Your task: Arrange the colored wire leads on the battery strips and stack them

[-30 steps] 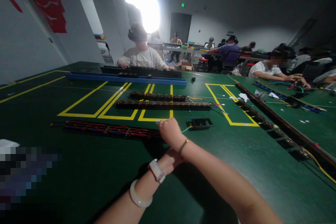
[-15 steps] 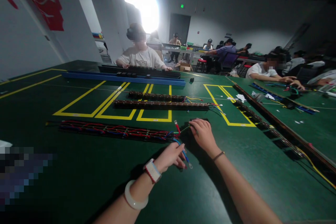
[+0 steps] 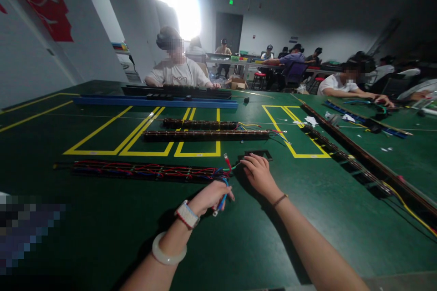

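Observation:
A long dark bar strung with red and blue wires (image 3: 136,170) lies across the table before me. From its right end come a blue cable (image 3: 224,201) with a ring terminal, a short red cable (image 3: 227,162) pointing up, and a green wire (image 3: 235,167). My left hand (image 3: 209,195), beside that end, is closed with bent fingers around the blue cable. At the far end of the green wire, my right hand (image 3: 257,175) has its fingertips pinched together on it. Partly behind the right hand lies a flat black rectangular piece (image 3: 267,154).
Two dark wired bars (image 3: 205,135) lie farther back, near yellow tape outlines (image 3: 196,154). Behind them sits a blue rail (image 3: 112,102), with a person (image 3: 180,72) across the table. Long bars (image 3: 362,154) run diagonally at right, near paper scraps (image 3: 311,121).
My left hand has shifted left, and the blue cable's terminal has swung left and down with it. The right hand stays at the green wire. The whole view has shifted slightly.

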Demonstrator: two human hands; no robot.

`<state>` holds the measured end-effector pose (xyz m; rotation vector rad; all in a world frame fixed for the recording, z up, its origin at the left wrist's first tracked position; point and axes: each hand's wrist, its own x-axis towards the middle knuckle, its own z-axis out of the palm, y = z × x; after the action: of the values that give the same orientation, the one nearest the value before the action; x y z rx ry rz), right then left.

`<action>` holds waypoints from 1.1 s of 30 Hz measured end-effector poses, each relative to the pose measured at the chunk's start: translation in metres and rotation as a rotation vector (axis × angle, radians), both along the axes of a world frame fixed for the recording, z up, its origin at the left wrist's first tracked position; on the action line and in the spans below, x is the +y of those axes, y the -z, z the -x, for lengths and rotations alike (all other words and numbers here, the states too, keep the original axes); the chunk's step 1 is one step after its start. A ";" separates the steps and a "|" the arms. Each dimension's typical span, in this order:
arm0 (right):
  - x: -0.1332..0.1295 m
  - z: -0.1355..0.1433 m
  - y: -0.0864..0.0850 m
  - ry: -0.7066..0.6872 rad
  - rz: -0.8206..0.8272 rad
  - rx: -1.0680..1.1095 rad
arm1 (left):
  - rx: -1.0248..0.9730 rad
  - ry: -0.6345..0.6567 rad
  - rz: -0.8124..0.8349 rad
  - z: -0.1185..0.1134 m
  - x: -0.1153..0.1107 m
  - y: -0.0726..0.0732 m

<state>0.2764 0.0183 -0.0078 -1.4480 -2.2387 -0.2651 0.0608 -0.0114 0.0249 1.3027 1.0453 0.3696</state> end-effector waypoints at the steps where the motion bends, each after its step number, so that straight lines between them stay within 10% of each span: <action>1: 0.000 0.000 0.000 -0.007 -0.001 0.008 | 0.025 0.039 -0.028 0.004 0.003 -0.002; 7: 0.002 0.000 0.002 -0.030 -0.008 0.013 | 0.127 0.187 -0.043 0.015 0.013 -0.003; 15: 0.001 0.001 -0.006 -0.004 0.007 0.148 | 0.050 0.003 0.112 0.011 0.009 -0.003; 27: -0.017 0.060 -0.085 -0.229 -0.001 0.318 | -0.086 0.026 0.190 0.005 0.006 0.004; 33: 0.008 0.039 -0.094 -0.073 0.104 0.271 | -0.201 0.050 0.232 0.004 0.005 0.009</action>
<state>0.2378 0.0268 0.0861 -1.3603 -2.1034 0.0695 0.0570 -0.0065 0.0155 1.0584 0.8576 0.3236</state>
